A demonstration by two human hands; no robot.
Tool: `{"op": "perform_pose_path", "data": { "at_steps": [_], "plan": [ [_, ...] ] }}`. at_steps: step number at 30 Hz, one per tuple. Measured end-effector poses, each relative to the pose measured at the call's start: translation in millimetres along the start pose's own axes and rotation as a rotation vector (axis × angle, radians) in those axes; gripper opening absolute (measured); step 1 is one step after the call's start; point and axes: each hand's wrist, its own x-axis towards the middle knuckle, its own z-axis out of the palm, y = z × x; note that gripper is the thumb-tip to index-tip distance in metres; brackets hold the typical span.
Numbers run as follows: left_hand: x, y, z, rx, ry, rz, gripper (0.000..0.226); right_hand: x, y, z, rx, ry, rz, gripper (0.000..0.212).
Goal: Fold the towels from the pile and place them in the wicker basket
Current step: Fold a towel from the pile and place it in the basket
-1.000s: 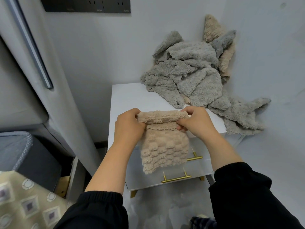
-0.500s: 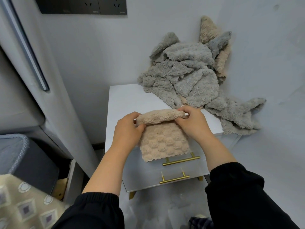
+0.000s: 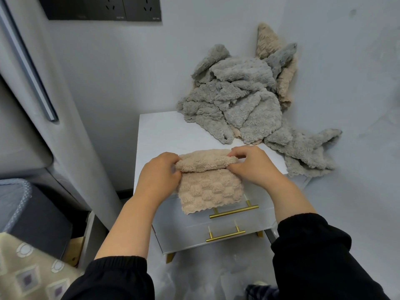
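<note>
Head | left hand (image 3: pixel 159 176), right hand (image 3: pixel 253 165) grip beige towel (image 3: pixel 211 189) | pile (image 3: pixel 240 100) atop cabinet (image 3: pixel 162 131)

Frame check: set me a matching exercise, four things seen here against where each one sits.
Things:
1 beige towel
2 towel pile
3 gold handles
4 wall sockets

Places:
A heaped at the back right of the white cabinet top
B on the wall, upper left
C gripped by left hand and right hand, hanging over the cabinet's front edge
D on the drawer fronts

Pairs: 1-C, 2-A, 3-D, 4-B.
</note>
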Motion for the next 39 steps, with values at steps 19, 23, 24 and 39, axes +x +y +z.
{"op": "perform_pose_path", "data": {
  "at_steps": [19,23,24,39],
  "plan": [
    [1.2,6.1,1.8,-0.264,-0.083,-0.185,0.007,0.7,1.2,8.4,0.020,-0.094,0.032,0.017],
    [0.7,5.8,1.4,-0.312,-0.113,-0.191,0.024,0.2,-1.5,7.6,0.102,-0.122,0.085,0.050],
    [0.8,6.0,1.0,-0.331,-0.119,-0.193,0.033,-0.2,-2.8,6.4,0.153,-0.134,0.105,0.058],
    [5.3,7.9,4.8,-0.419,-0.035,-0.280,0.021,2.9,-10.2,7.7,0.207,0.008,0.138,0.022]
  ]
}}
